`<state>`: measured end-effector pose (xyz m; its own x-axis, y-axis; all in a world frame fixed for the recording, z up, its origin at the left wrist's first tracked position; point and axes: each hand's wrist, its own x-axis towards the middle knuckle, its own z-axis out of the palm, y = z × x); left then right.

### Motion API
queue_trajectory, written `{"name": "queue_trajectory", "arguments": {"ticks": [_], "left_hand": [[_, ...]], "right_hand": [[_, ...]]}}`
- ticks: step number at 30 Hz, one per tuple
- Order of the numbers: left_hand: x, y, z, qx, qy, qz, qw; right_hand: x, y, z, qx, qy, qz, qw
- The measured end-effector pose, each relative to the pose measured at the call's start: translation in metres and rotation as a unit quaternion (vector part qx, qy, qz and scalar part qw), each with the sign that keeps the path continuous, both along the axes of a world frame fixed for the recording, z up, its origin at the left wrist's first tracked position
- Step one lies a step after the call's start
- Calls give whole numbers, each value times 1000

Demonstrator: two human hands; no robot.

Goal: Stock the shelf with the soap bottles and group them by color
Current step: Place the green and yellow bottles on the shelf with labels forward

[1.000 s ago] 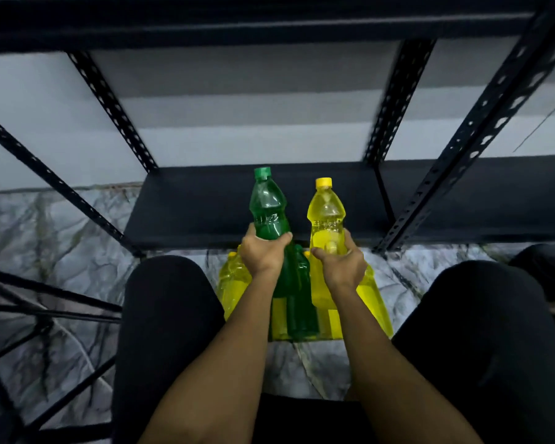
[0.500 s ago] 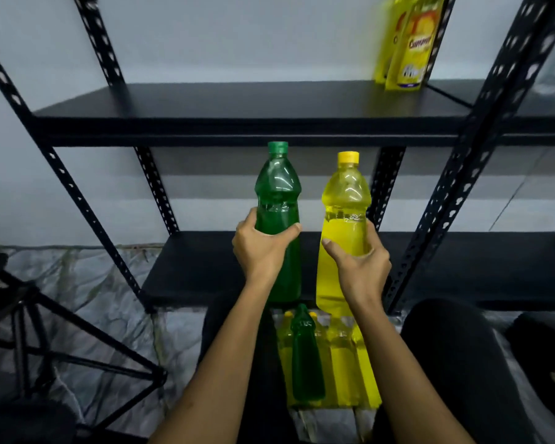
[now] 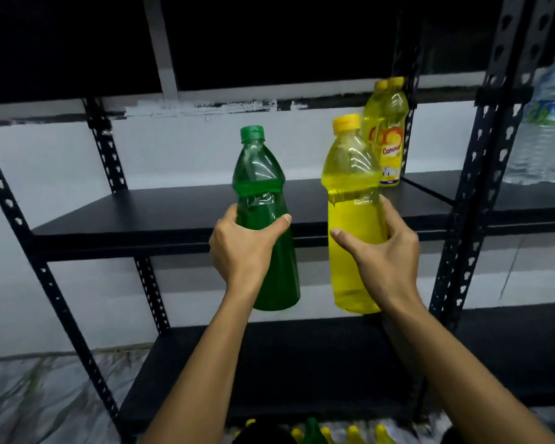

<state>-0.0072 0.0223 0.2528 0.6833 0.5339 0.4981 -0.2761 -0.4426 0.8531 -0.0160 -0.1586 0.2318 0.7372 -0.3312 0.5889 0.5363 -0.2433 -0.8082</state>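
Observation:
My left hand [image 3: 241,245] grips a green soap bottle [image 3: 263,187] around its middle and holds it upright in the air in front of the black middle shelf [image 3: 161,216]. My right hand [image 3: 382,248] grips a yellow soap bottle [image 3: 350,174] the same way, just to the right. Two labelled yellow soap bottles [image 3: 388,136] stand at the back right of that shelf. Caps of several more yellow bottles [image 3: 353,432] and one green bottle [image 3: 311,427] show on the floor at the bottom edge.
The lower shelf [image 3: 269,373] lies below my arms. Black perforated uprights stand at left [image 3: 7,200] and right [image 3: 481,174]. A clear water bottle [image 3: 548,123] stands on the neighbouring shelf unit at far right. Marble floor shows at lower left.
Both hands have lifted the green and yellow bottles from the floor stack up to the middle shelf's height. The view has tilted upward with them.

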Motion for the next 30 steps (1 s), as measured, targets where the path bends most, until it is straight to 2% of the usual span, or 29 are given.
{"name": "queue_trajectory", "arguments": {"ticks": [4, 10, 23, 30], "left_hand": [[31, -2, 39, 14, -34, 3, 999], [70, -8, 78, 51, -52, 6, 997], [127, -17, 77, 90, -31, 61, 994], [150, -25, 76, 119, -20, 70, 990]], "right_hand": [[38, -1, 38, 4, -38, -2, 999], [88, 3, 76, 57, -72, 7, 996], [160, -11, 72, -22, -39, -22, 999], [181, -13, 65, -28, -31, -44, 998]]}}
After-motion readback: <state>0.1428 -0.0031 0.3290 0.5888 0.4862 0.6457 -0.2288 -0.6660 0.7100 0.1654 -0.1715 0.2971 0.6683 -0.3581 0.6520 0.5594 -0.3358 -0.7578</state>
